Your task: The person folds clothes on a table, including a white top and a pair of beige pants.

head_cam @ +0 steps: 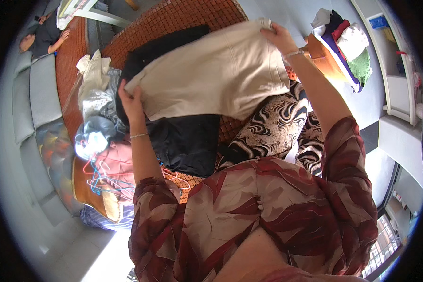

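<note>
A pair of cream trousers (211, 70), folded lengthwise, is stretched between my two hands. My left hand (131, 100) pinches the end on the left. The opposite end, at the upper right, is gripped by my right hand (280, 37). Beneath the trousers lies a black garment (185, 144), partly covered by them. It rests on a brown woven mat (172, 17). My legs, in trousers with a black and tan swirl pattern (268, 130), are folded at the right.
Plastic clothes hangers (109, 176) lie on a pink garment (121, 158) at the left. Beyond them is a pile of light clothes (97, 84). Several clothes (349, 38) are heaped on an orange-brown stool (320, 56) at the right. Another person (44, 37) is by a grey sofa (46, 91).
</note>
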Demonstrator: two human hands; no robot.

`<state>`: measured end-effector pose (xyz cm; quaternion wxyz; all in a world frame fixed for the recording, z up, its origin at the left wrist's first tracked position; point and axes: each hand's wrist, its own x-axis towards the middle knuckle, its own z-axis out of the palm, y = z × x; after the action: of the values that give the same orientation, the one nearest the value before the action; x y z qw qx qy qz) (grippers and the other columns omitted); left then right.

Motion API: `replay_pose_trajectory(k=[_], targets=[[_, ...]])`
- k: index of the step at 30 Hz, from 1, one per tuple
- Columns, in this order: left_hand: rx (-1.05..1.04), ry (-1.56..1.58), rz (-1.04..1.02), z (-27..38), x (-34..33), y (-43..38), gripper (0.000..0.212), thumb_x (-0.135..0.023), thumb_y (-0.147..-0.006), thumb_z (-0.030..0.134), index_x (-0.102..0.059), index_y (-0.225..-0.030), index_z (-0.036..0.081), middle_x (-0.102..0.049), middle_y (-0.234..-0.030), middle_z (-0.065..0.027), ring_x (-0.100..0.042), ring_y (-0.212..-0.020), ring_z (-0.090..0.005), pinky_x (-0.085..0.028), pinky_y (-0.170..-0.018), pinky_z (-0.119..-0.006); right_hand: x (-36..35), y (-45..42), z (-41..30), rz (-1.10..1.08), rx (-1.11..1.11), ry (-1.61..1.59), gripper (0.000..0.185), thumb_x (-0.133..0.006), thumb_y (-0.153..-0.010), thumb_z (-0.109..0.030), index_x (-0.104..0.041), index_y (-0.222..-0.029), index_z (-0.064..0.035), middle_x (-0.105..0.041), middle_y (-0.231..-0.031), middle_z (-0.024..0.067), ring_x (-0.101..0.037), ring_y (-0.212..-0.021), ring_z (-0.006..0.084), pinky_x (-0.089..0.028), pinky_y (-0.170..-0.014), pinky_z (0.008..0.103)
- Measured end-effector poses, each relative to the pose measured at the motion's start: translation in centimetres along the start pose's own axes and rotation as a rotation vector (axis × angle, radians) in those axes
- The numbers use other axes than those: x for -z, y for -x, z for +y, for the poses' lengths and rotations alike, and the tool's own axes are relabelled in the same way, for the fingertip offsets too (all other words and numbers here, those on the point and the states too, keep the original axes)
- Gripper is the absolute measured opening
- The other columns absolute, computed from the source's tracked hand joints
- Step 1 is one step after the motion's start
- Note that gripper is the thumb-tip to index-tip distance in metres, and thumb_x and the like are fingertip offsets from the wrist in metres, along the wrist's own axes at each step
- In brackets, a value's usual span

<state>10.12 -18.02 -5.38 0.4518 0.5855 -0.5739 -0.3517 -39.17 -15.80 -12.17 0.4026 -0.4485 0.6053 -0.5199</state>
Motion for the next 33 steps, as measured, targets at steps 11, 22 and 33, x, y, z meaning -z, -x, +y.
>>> replay_pose_trajectory(k=[11, 22, 33], targets=[[-0.479, -0.802, 0.053, 2.5, -5.4, 0.3, 0.059, -0.059, -0.083, 0.017, -0.039, -0.132, -0.006, -0.045, -0.131, -0.0239, -0.041, -0.121, -0.0397, -0.028, -0.105, -0.045, 2.0, 0.1, 1.3, 0.205, -0.143, 0.538, 0.038, -0.067, -0.079, -0.035, -0.064, -0.101, -0.0041, -0.068, -0.092, 0.0117, -0.065, -0.087, 0.0230, -0.051, -0.078, 0.0330], [-0.757, -0.719, -0.817, 3.0, -17.7, 11.6, 0.074, -0.065, -0.081, 0.035, -0.033, -0.140, 0.003, -0.029, -0.148, -0.0111, -0.023, -0.139, -0.0276, -0.022, -0.109, -0.052, -2.3, 11.6, -4.0, -0.309, 0.543, 1.003, 0.047, -0.056, -0.072, 0.006, -0.056, -0.116, -0.0115, -0.050, -0.127, 0.0071, -0.047, -0.119, 0.0253, -0.042, -0.100, 0.0389], [-0.512, -0.475, -0.653, 2.4, -18.5, 11.4, 0.024, -0.061, -0.085, 0.027, -0.058, -0.087, 0.003, -0.058, -0.093, -0.0141, -0.055, -0.083, -0.0288, -0.045, -0.074, -0.039, -2.0, 9.7, -2.2, -0.405, 0.279, 1.165, 0.031, -0.055, -0.082, -0.005, -0.058, -0.111, -0.0150, -0.055, -0.114, 0.0018, -0.049, -0.112, 0.0200, -0.039, -0.098, 0.0359]])
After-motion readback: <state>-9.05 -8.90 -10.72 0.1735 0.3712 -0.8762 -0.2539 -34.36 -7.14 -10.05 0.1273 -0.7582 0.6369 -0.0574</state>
